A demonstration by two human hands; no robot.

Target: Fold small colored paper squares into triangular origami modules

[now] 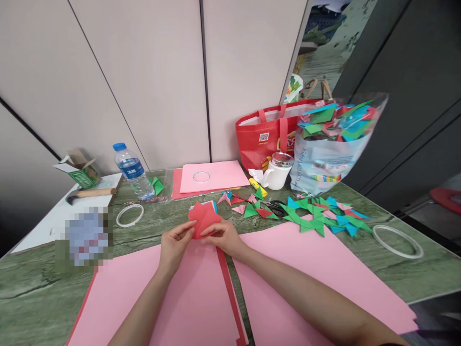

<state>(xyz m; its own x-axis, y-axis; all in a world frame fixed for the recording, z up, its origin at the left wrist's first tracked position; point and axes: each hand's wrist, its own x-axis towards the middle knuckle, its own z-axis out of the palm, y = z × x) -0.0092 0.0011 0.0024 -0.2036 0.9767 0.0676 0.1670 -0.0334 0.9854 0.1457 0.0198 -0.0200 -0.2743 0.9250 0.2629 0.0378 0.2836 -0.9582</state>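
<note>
My left hand [175, 242] and my right hand [224, 236] both pinch a small red square of paper [202, 218], held just above the table. The left fingers grip its lower left edge, the right fingers its lower right edge. A blue sheet peeks out behind the red one. Under my forearms lie two large pink sheets [309, 278] with a red sheet edge between them.
Folded paper triangles [317, 216] in green, blue and pink lie at the right, scissors [275, 206] among them. A water bottle [131, 170], white mug [277, 172], red bag [268, 137], clear bag of folded pieces [331, 139], tape rings [397, 240] and a hammer [90, 193] stand around.
</note>
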